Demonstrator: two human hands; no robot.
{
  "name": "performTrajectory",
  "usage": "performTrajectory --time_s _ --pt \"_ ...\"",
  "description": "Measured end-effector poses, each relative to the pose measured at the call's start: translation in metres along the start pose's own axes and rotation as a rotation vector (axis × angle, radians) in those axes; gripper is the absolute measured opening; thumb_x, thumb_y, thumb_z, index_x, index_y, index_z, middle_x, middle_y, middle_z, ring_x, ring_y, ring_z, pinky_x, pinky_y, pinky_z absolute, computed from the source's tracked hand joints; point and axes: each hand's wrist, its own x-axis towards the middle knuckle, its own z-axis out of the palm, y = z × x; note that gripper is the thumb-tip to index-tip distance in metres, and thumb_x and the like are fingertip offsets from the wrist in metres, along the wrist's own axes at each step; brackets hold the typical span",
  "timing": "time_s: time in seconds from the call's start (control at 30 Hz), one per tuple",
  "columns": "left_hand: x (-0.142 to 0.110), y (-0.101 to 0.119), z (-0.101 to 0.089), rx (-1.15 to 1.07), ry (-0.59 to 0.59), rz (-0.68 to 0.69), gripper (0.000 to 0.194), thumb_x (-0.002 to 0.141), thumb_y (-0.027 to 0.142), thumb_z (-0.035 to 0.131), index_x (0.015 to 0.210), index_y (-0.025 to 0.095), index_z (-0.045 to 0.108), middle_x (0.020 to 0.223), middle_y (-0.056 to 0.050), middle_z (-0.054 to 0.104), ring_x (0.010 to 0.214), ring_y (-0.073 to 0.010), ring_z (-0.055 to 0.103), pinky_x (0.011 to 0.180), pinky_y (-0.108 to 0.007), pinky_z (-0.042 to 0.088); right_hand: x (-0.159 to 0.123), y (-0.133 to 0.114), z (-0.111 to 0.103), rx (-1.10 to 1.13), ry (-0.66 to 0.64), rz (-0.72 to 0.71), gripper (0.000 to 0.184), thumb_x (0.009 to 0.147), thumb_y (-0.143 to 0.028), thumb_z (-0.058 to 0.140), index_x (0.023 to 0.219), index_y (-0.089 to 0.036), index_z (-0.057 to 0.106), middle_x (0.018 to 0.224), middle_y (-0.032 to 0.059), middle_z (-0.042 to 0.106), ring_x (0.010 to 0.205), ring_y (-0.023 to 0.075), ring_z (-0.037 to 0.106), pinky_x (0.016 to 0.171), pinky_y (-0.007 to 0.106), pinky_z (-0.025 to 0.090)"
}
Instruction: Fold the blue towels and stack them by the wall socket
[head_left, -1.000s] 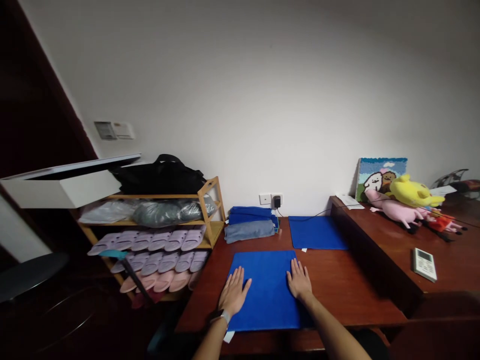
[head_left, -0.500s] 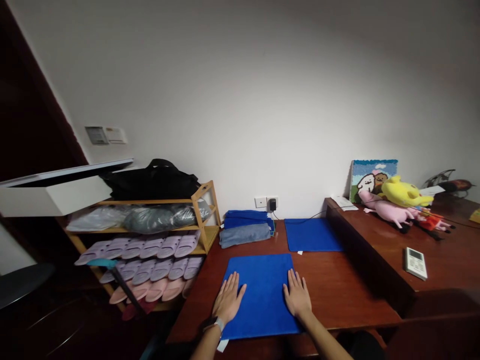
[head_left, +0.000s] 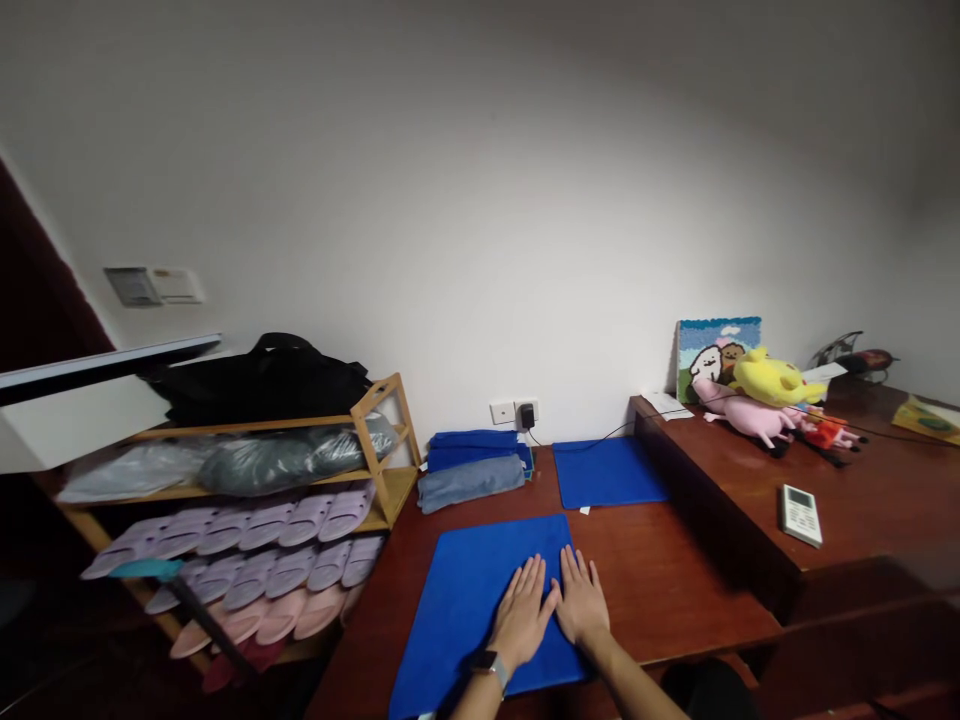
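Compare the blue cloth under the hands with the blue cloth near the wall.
The near blue cloth has the left hand and right hand resting flat on it; the far blue cloth is untouched. The near blue cloth lies closer to the person, the far blue cloth back by the wall. Both are vivid blue and lie flat on the wooden table.

Left hand (head_left: 521, 615): bare, laid flat, palm down. Right hand (head_left: 581, 597): likewise flattened, placed just beside the left. Left wrist (head_left: 496, 674): fitted with a dark wristwatch (head_left: 486, 661).
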Motion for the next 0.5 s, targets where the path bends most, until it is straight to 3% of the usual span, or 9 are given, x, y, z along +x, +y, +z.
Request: performTrajectory --time_s 0.07,0.13,0.37,0.5 --pt "-0.004 -0.005 0.001 0.01 -0.028 -0.048 0.071 0.106 0.059 0.016 0.166 0.02 0.024 0.172 -0.008 0.028 0.159 -0.0248 0.026 0.131 -0.05 0.025 0.001 0.001 0.002 0.0 0.008 0.005 0.069 0.103 -0.042 0.023 0.165 -0.012 0.025 0.172 0.0023 0.02 0.161 0.0249 0.013 0.131 0.047 0.012" --pt "-0.014 -0.023 -0.001 0.027 -0.028 -0.091 0.072 0.106 0.061 0.016 0.165 0.021 0.025 0.172 -0.006 0.027 0.16 -0.0241 0.024 0.132 -0.049 0.024 0.002 0.001 0.003 0.0 0.024 0.014 0.069 0.103 -0.042 0.022 0.165 -0.013 0.025 0.172 0.0023 0.021 0.161 0.0247 0.014 0.131 0.046 0.012" --pt "-0.07 -0.117 -0.024 0.128 0.017 -0.388 0.077 0.103 0.063 0.017 0.165 0.017 0.027 0.172 -0.008 0.025 0.16 -0.0257 0.022 0.131 -0.051 0.023 0.0 0.0 0.002 0.018 0.016 0.022 0.07 0.104 -0.045 0.02 0.165 -0.013 0.024 0.172 0.0019 0.019 0.161 0.024 0.014 0.132 0.046 0.011" --pt "-0.086 -0.136 -0.027 0.148 0.048 -0.468 0.082 0.102 0.064 0.018 0.165 0.012 0.026 0.172 -0.01 0.023 0.16 -0.0255 0.022 0.131 -0.049 0.023 0.0 0.0 0.002 0.0 0.007 0.019 0.07 0.104 -0.046 0.019 0.165 -0.012 0.024 0.172 0.0018 0.019 0.161 0.0242 0.014 0.132 0.046 0.011"
